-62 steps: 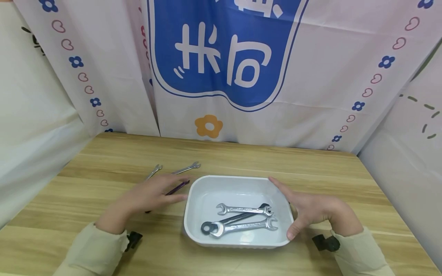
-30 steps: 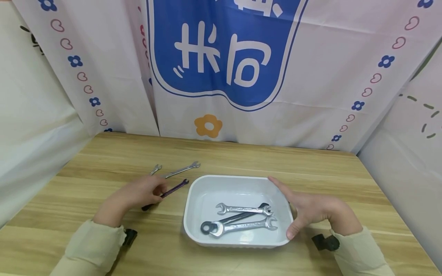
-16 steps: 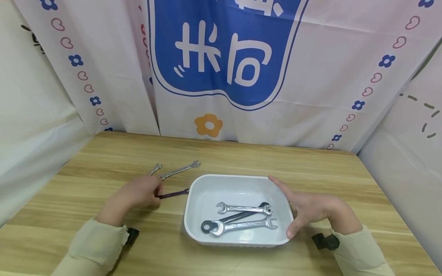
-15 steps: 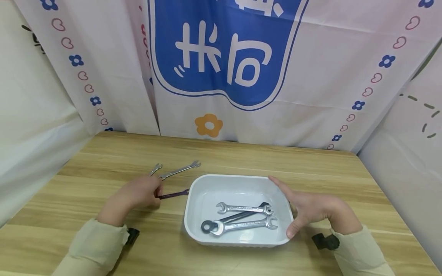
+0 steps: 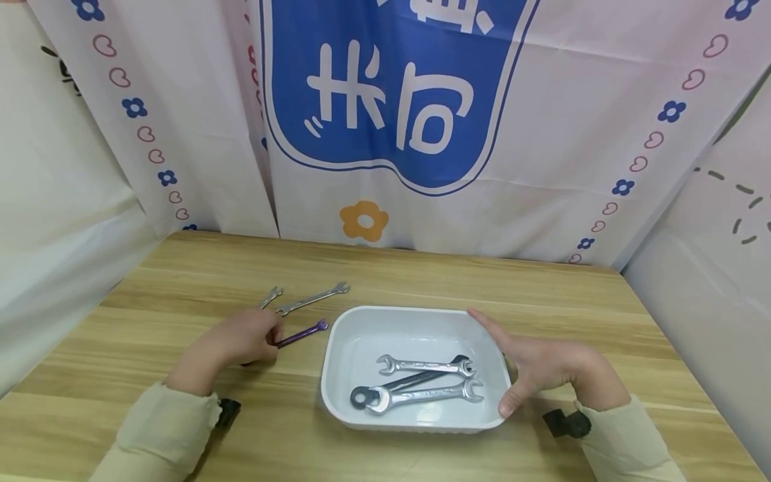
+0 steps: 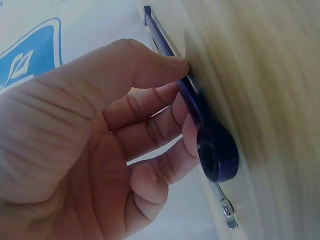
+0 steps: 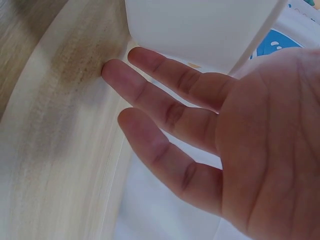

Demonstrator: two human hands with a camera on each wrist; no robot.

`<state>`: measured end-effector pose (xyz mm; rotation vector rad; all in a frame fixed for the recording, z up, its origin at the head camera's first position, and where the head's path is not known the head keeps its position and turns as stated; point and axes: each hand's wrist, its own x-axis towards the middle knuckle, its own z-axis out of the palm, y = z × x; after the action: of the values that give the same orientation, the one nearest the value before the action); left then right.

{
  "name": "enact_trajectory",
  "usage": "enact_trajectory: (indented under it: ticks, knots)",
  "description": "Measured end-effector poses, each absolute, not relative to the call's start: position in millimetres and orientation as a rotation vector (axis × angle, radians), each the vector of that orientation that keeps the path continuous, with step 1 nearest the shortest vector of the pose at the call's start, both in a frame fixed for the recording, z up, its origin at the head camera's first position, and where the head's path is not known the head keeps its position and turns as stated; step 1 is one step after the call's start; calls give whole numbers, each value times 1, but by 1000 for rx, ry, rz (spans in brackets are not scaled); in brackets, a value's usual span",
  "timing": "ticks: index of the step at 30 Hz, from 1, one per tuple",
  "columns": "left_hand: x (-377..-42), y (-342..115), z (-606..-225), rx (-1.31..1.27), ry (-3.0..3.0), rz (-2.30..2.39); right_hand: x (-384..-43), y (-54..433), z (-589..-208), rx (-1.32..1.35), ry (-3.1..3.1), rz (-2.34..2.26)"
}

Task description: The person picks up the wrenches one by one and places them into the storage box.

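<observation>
Three wrenches (image 5: 427, 395) in one tray (image 5: 361, 348), lower centre; left hand (image 5: 248, 335) pinches one purple wrench (image 5: 303, 333), spread right hand (image 5: 542, 365) touches tray.

White printed curtain (image 5: 391, 134) behind wooden table (image 5: 482, 284)

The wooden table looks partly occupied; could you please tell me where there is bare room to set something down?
Bare wood lies between the white tray and the curtain behind it, and in front of the tray between the two sleeves. It is crowded left of the tray, where the left hand pinches the purple wrench near two silver wrenches.
</observation>
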<state>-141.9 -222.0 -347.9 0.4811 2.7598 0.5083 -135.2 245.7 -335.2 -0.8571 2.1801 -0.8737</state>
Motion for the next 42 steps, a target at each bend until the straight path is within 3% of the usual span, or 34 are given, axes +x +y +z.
enact_trajectory:
  ticks: [42]
  knots:
    - [-140, -231, -323, 671, 2715, 679, -135, 247, -337, -888, 2180, -891]
